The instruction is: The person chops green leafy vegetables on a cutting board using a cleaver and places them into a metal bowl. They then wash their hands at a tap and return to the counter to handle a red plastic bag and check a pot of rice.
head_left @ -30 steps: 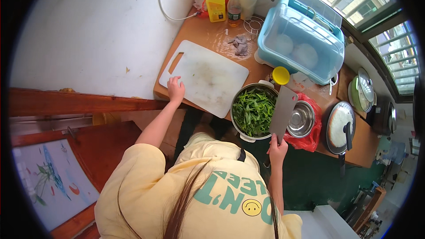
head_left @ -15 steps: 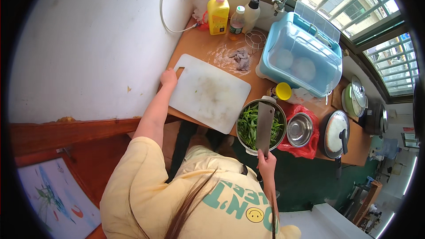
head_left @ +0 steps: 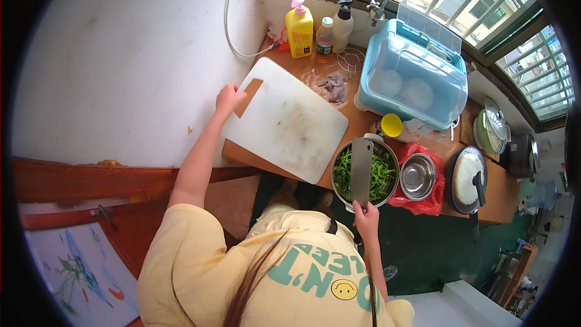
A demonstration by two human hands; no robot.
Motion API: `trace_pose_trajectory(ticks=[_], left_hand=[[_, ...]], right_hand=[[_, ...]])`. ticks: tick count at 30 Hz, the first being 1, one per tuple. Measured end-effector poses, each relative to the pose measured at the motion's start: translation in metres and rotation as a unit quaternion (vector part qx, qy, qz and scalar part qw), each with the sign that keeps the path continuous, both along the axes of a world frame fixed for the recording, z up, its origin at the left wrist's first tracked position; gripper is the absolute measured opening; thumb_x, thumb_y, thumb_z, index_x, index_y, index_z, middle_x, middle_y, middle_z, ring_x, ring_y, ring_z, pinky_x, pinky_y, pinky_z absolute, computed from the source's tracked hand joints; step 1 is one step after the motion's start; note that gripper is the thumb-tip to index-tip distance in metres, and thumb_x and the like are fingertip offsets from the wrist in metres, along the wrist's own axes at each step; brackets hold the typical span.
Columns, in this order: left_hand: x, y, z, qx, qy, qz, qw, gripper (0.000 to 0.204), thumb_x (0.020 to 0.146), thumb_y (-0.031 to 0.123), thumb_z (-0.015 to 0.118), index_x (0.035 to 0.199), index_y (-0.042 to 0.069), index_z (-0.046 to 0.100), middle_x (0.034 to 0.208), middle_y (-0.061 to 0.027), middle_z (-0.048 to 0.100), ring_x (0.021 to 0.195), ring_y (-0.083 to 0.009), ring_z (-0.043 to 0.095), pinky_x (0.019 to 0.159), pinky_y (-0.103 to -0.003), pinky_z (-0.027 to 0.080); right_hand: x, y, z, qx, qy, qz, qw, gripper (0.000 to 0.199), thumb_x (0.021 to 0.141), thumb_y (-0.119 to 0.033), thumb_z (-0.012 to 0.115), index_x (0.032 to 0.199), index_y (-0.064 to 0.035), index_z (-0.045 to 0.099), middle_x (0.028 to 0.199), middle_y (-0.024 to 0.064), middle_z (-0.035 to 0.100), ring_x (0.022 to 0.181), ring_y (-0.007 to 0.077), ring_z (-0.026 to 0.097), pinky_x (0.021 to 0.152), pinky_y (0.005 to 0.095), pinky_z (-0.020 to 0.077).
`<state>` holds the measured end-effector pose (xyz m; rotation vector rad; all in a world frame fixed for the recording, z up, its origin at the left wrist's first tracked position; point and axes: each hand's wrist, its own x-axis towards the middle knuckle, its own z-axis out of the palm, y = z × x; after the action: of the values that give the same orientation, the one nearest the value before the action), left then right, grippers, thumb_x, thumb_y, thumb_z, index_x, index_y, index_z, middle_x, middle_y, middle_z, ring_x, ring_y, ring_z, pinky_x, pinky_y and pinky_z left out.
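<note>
I see one brown worktop [head_left: 501,200] running along beneath the barred window, and below it the wearer's cream shirt [head_left: 242,266], its back printed with large green lettering and one yellow smiley face. One blue storage box [head_left: 411,54] with a clear lid stands towards the rear. One white cutting board [head_left: 290,122] lies at the left end, near the wall; I cannot tell whether its slotted side is raised. One lidded pan [head_left: 467,172] sits at the right, and one pot [head_left: 397,172] of cut greens [head_left: 381,175] stands just beside the board. Between pot and pan, one red bag [head_left: 417,207] surrounds one steel bowl [head_left: 417,175]. One cleaver [head_left: 362,169] has its blade over the greens.

My two hands are well apart: the left hand [head_left: 229,98] is closed on the board's edge beside its slot, and the right hand [head_left: 366,218] is wrapped around the cleaver's handle.

I count three bottles at the back: a printed yellow pump bottle [head_left: 299,35], a pale black-topped pump bottle [head_left: 343,30] and a smaller labelled bottle [head_left: 325,39] of amber liquid. Smallest are one grey cloth [head_left: 333,88] and one yellow-lidded jar [head_left: 391,125].
</note>
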<state>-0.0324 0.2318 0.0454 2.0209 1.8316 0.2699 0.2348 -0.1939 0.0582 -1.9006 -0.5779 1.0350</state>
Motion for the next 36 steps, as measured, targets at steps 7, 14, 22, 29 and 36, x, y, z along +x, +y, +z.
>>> trace_pose_trajectory(ticks=[7,14,22,29,36], left_hand=[[0.051,-0.047,0.160,0.064,-0.159,-0.111,0.979,0.012,0.063,0.010,0.061,0.066,0.001,0.054,0.056,-0.0039,0.052,0.052,-0.0120,0.050,0.051,-0.027,0.043],[0.053,-0.039,0.184,0.060,-0.163,-0.085,0.981,0.013,0.062,0.011,0.062,0.068,0.001,0.056,0.059,-0.0047,0.056,0.052,-0.0117,0.052,0.052,-0.026,0.043],[0.043,-0.006,0.204,0.076,-0.163,-0.090,0.980,0.012,0.066,0.010,0.064,0.070,0.001,0.057,0.059,-0.0044,0.056,0.049,-0.0098,0.052,0.048,-0.025,0.043],[0.019,0.036,0.188,0.123,0.049,-0.037,0.991,0.018,0.065,0.019,0.065,0.072,0.004,0.058,0.069,-0.0097,0.063,0.063,-0.0230,0.062,0.060,-0.032,0.049],[0.004,0.037,0.168,0.280,0.147,-0.004,0.949,0.005,0.071,0.007,0.056,0.074,0.005,0.059,0.076,-0.0153,0.064,0.070,-0.0319,0.063,0.059,-0.040,0.050]], right_hand=[[0.009,0.009,-0.002,0.049,0.033,0.059,0.996,0.015,0.082,-0.012,0.061,0.073,-0.0025,0.053,0.053,-0.0032,0.044,0.040,0.0053,0.043,0.039,0.0206,0.0339],[0.009,0.025,0.006,0.058,0.071,0.123,0.988,0.020,0.076,-0.011,0.063,0.090,-0.0022,0.053,0.058,-0.0005,0.047,0.044,0.0085,0.046,0.042,0.0236,0.0377],[-0.005,0.068,0.020,0.063,0.176,0.164,0.969,0.016,0.082,-0.011,0.057,0.090,0.0002,0.051,0.060,0.0011,0.048,0.045,0.0094,0.047,0.042,0.0230,0.0386],[-0.031,0.134,0.040,-0.004,0.350,0.165,0.922,0.018,0.084,-0.019,0.054,0.086,-0.0010,0.054,0.060,0.0034,0.050,0.046,0.0126,0.049,0.043,0.0241,0.0414],[-0.055,0.221,0.031,-0.084,0.406,0.197,0.888,0.035,0.088,-0.034,0.052,0.089,0.0004,0.055,0.063,0.0039,0.053,0.049,0.0114,0.051,0.043,0.0243,0.0426]])
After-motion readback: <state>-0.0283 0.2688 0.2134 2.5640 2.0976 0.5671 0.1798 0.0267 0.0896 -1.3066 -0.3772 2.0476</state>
